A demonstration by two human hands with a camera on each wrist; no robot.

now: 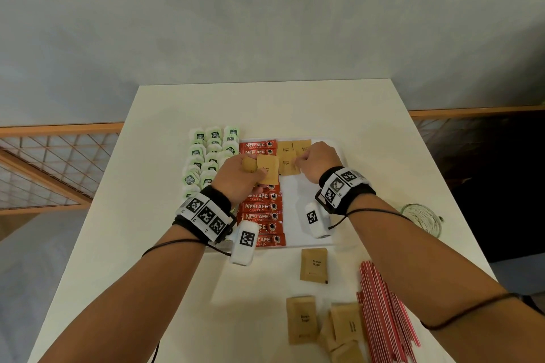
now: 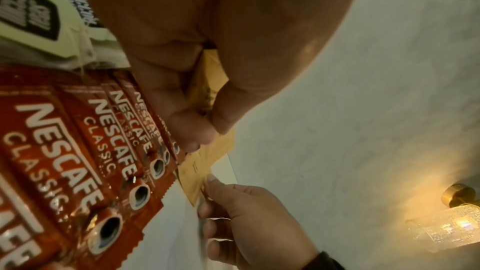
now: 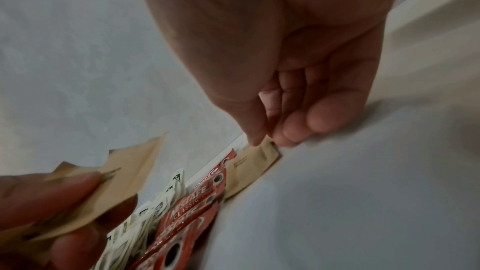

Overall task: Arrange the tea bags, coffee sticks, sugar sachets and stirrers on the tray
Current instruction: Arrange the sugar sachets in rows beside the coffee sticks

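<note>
A white tray (image 1: 298, 194) holds green tea bags (image 1: 206, 156) on its left, a column of red coffee sticks (image 1: 261, 212) in the middle and brown sugar sachets (image 1: 286, 153) at its far right. My left hand (image 1: 250, 174) hovers over the coffee sticks and grips a small stack of sugar sachets (image 2: 207, 93). My right hand (image 3: 267, 141) pinches the corner of one sachet (image 3: 254, 163) that lies flat on the tray beside the coffee sticks (image 3: 192, 202).
Several loose sugar sachets (image 1: 314, 265) lie on the table in front of the tray. A bundle of red stirrers (image 1: 383, 318) lies at the front right. A glass (image 1: 421, 218) stands near the table's right edge.
</note>
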